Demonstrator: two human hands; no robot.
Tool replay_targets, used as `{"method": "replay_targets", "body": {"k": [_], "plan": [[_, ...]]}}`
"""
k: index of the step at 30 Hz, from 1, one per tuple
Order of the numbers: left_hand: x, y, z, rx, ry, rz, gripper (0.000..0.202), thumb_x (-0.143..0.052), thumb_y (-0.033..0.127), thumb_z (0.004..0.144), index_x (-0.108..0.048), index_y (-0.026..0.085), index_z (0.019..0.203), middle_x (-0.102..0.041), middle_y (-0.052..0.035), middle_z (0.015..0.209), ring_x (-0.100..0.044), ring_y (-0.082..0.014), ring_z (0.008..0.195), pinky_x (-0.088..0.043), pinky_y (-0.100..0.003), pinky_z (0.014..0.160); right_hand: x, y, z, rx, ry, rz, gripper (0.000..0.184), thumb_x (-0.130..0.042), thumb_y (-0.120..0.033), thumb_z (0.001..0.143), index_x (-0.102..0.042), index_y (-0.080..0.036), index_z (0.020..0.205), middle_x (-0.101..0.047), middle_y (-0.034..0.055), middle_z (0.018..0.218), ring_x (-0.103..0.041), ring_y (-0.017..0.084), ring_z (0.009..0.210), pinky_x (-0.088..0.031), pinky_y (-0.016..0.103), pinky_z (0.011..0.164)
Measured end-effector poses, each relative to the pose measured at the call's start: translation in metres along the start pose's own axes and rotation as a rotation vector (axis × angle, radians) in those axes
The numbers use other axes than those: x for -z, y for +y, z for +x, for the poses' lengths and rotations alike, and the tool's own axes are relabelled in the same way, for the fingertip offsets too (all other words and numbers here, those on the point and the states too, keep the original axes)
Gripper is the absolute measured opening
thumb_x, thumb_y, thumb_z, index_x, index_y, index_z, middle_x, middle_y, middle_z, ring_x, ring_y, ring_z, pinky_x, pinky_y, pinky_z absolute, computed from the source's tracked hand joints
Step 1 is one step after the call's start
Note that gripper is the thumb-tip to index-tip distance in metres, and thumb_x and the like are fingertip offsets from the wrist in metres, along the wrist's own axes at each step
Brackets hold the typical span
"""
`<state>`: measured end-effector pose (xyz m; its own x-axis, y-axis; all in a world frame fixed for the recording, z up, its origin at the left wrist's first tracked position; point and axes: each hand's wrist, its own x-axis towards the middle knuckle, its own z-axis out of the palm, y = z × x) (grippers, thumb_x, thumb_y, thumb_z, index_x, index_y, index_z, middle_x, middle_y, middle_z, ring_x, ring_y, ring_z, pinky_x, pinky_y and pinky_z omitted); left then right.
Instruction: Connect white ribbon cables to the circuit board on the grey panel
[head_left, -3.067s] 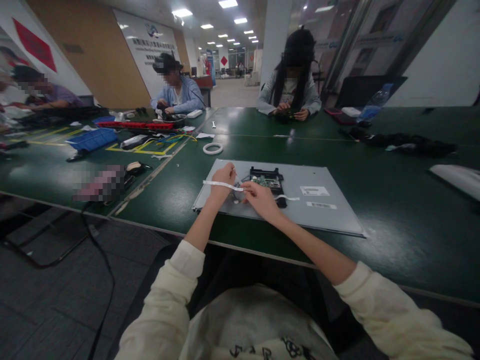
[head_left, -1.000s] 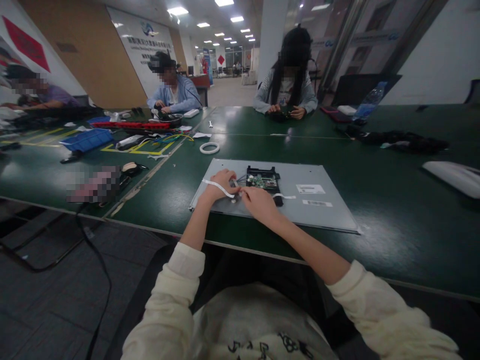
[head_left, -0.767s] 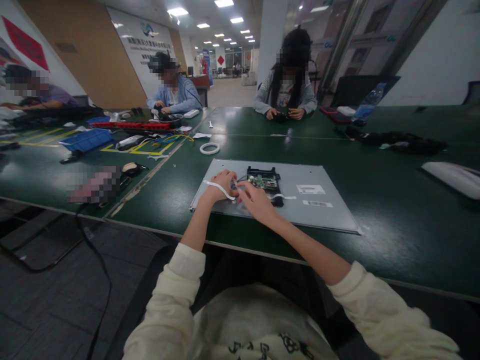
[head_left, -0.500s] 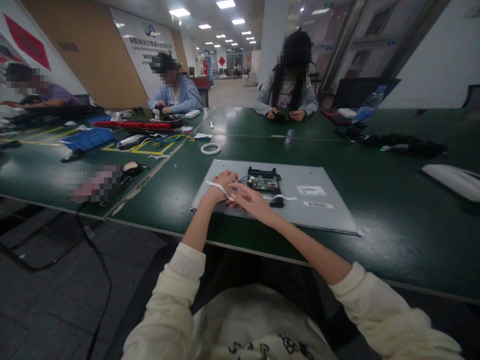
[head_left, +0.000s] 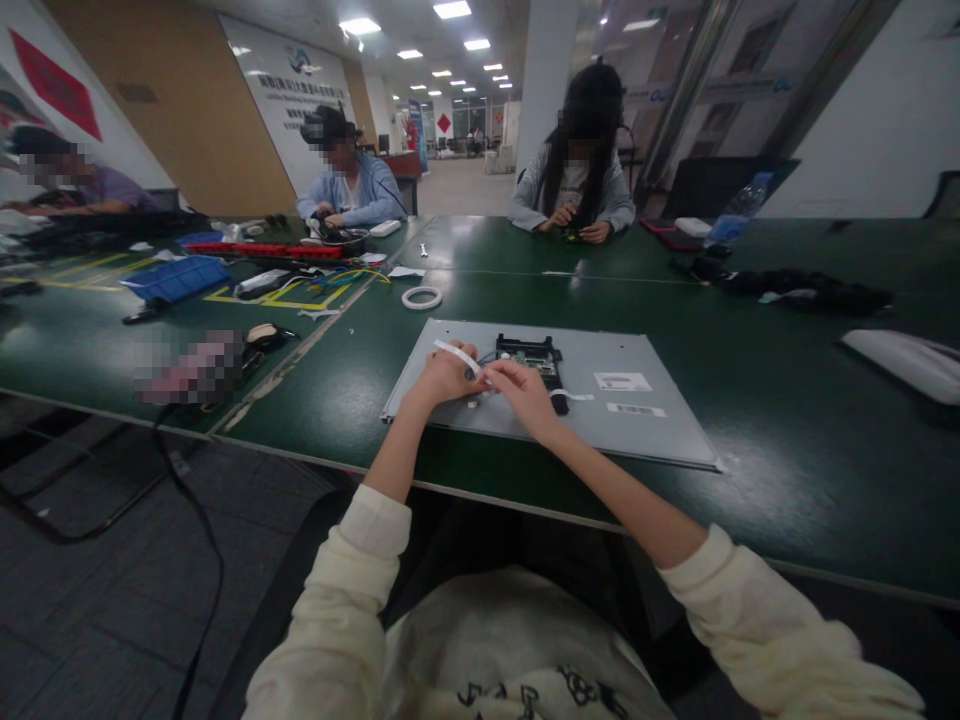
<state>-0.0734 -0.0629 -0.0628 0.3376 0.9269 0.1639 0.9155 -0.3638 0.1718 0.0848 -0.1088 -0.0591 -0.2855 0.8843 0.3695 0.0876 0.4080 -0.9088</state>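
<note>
My right hand (head_left: 523,398) pinches one end of a white strip of tape (head_left: 456,354) between thumb and fingertips. The rest of the strip reaches leftward over my left hand (head_left: 448,376). That hand is closed low over the left part of a flat grey panel (head_left: 622,357), its fingertips close to the right ones; what lies inside its fingers is hidden. Thin dark cables (head_left: 487,357) run toward it from a green circuit board in a black frame (head_left: 534,346). Another white strip (head_left: 576,397) lies by a black piece (head_left: 559,402) on the panel.
A roll of white tape (head_left: 421,298) lies beyond the panel on the green table (head_left: 480,265). Leftward are a blue bin (head_left: 176,279), a spanner (head_left: 319,314) and a pouch (head_left: 196,368). A white case (head_left: 904,362) lies right. Co-workers sit across the table.
My right hand has gone from pointing over the left wrist to pinching the strip's end. The strip has shifted up and right, and my left fingers have curled in.
</note>
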Motion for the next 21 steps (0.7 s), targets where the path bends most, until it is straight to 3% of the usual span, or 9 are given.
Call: {"method": "replay_targets", "body": {"k": [4, 10, 15, 21], "plan": [[0.000, 0.002, -0.004, -0.007, 0.037, -0.015, 0.047, -0.058, 0.055, 0.075, -0.052, 0.022, 0.107, -0.051, -0.0086, 0.113, -0.049, -0.0255, 0.106, -0.040, -0.037, 0.087, 0.014, 0.000, 0.004, 0.061, 0.163, -0.046, 0.019, -0.047, -0.031, 0.082, -0.060, -0.017, 0.082, -0.064, 0.0032, 0.082, -0.059, 0.014, 0.079, -0.045, 0.025, 0.075], [0.002, 0.003, -0.003, -0.044, 0.071, 0.015, 0.028, -0.048, 0.041, 0.085, -0.053, 0.021, 0.104, -0.053, -0.0089, 0.109, -0.051, -0.0245, 0.101, -0.041, -0.037, 0.081, 0.064, 0.003, 0.023, 0.057, 0.322, -0.167, 0.021, -0.052, -0.029, 0.078, -0.061, -0.016, 0.092, -0.065, 0.0040, 0.083, -0.061, 0.015, 0.080, -0.046, 0.029, 0.078], [0.009, 0.011, 0.003, -0.021, 0.097, -0.021, 0.023, -0.035, 0.027, 0.091, -0.056, 0.020, 0.097, -0.057, -0.0079, 0.101, -0.054, -0.0208, 0.095, -0.040, -0.033, 0.081, 0.106, 0.020, 0.031, -0.087, 0.268, -0.222, 0.023, -0.058, -0.031, 0.074, -0.064, -0.015, 0.089, -0.067, 0.0057, 0.084, -0.063, 0.017, 0.082, -0.046, 0.034, 0.081], [0.019, 0.035, 0.019, 0.034, 0.281, -0.035, 0.022, -0.035, 0.016, 0.089, -0.056, 0.019, 0.096, -0.059, -0.0074, 0.101, -0.053, -0.0214, 0.099, -0.037, -0.037, 0.087, 0.121, 0.039, 0.018, -0.153, 0.223, -0.228, 0.032, -0.066, -0.036, 0.068, -0.066, -0.014, 0.091, -0.068, 0.0084, 0.087, -0.062, 0.018, 0.080, -0.046, 0.035, 0.080]]}}
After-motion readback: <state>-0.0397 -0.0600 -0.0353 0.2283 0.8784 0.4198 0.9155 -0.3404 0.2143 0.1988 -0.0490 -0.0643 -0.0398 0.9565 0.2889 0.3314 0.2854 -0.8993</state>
